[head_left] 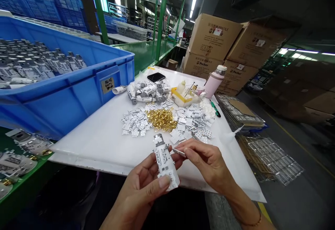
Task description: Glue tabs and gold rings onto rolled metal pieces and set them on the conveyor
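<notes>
The left hand (142,191) closes on a white-and-grey tower-shaped model (164,162), steadying it for the thin silver pick (179,152) pinched in the right hand (209,163).

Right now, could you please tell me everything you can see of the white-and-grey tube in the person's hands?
This slim white-and-grey tube looks like printed card or foil, with lattice cutouts and a stepped grey top, tilted upward. The left hand grips its lower end; the right hand holds a thin metal tool at its side, above a white board.
</notes>
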